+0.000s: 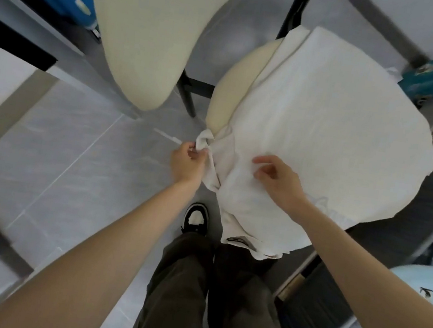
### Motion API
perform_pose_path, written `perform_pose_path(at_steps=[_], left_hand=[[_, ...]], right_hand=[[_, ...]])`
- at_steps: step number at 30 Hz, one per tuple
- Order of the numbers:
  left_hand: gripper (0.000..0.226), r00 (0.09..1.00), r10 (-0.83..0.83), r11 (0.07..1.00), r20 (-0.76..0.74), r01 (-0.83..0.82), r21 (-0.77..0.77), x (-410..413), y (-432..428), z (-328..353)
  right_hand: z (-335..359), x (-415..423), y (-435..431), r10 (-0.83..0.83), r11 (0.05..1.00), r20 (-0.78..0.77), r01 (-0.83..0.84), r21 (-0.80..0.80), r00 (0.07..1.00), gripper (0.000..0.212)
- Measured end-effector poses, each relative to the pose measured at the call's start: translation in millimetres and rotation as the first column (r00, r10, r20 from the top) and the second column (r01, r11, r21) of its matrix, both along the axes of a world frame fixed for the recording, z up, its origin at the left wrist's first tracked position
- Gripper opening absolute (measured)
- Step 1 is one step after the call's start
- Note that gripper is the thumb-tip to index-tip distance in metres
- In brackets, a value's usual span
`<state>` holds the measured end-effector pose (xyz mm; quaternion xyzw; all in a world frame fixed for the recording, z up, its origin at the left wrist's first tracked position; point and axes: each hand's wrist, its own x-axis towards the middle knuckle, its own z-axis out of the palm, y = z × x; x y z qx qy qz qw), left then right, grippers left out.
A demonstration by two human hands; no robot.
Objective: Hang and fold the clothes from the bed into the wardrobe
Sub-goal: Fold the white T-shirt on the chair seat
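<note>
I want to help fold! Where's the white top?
In the head view, the white garment lies right of centre, spread over the cream chair seat, its bunched edge pinched by the left hand.

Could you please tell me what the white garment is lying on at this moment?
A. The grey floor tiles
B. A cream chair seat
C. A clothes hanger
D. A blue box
B: the white garment is spread over the cream chair seat, and the left hand pinches its bunched edge at the seat's front.
</note>
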<state>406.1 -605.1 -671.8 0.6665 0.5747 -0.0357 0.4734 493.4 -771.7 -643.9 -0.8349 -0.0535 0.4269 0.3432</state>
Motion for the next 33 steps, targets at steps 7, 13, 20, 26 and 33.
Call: perform_pose_path(at_steps=[7, 13, 20, 26, 33], left_hand=[[0.008, 0.951, 0.100, 0.984, 0.291, -0.050, -0.174, -35, 18, 40], [0.012, 0.909, 0.231, 0.917, 0.348, -0.084, -0.390, -65, 37, 66], [0.035, 0.917, 0.267, 0.863, 0.296, -0.092, -0.496, -77, 56, 83], [0.015, 0.927, 0.222, 0.896, 0.302, -0.072, -0.437, -96, 73, 88], [0.014, 0.953, -0.147, 0.971, 0.263, 0.190, -0.147, -118, 87, 88]], right_hand=[[8, 6, 16, -0.107, 0.994, -0.058, 0.107, -0.007, 0.993, 0.018], [18, -7, 45, 0.017, 0.990, -0.045, -0.011, 0.142, 0.999, 0.023], [18, -17, 102, 0.482, 0.866, 0.228, -0.499, 0.020, 0.846, 0.044], [12, -27, 141, 0.754, 0.657, 0.159, -0.725, -0.207, 0.637, 0.036], [16, -22, 161, 0.804, 0.594, 0.257, -0.743, -0.307, 0.536, 0.052]])
